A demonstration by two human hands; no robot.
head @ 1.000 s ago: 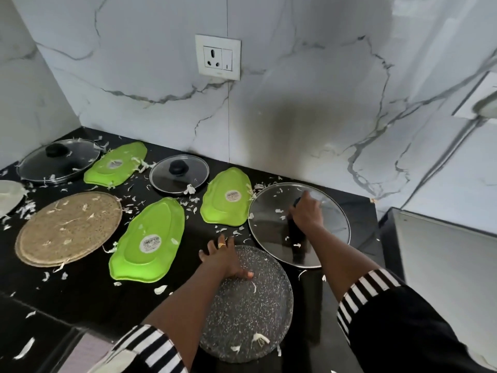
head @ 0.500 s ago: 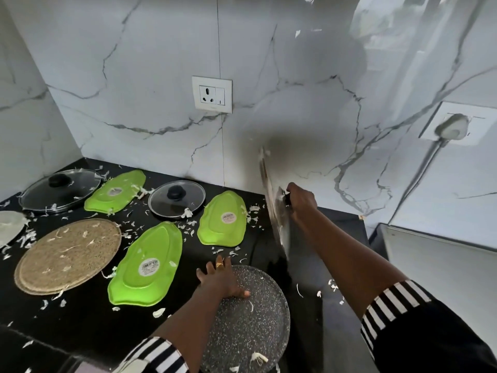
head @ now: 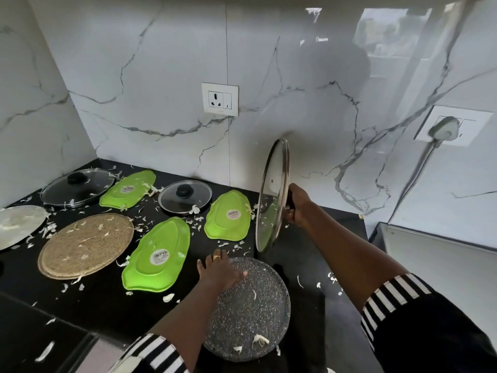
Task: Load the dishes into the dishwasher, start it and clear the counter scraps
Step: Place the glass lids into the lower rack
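Note:
My right hand (head: pixel 297 204) grips the knob of a large glass lid (head: pixel 270 200) and holds it on edge, almost upright, above the black counter (head: pixel 309 254). My left hand (head: pixel 219 271) rests flat on the far edge of a speckled grey round plate (head: pixel 250 310) near the counter's front. Three green leaf-shaped plates lie further left: one (head: pixel 228 216) beside the raised lid, one (head: pixel 157 255) in front, one (head: pixel 129 187) at the back. White scraps (head: pixel 196 210) are scattered over the counter and dishes.
Two smaller glass lids (head: pixel 185 196) (head: pixel 78 185) lie near the marble wall. A woven round mat (head: pixel 86 244) and a pale plate (head: pixel 18 224) sit at the left. A wall socket (head: pixel 220 99) is above; a plugged socket (head: pixel 445 129) and a white appliance top (head: pixel 435 254) are at the right.
My right hand has lifted the large glass lid off the counter and tipped it from flat to nearly upright. My left hand stays on the grey plate.

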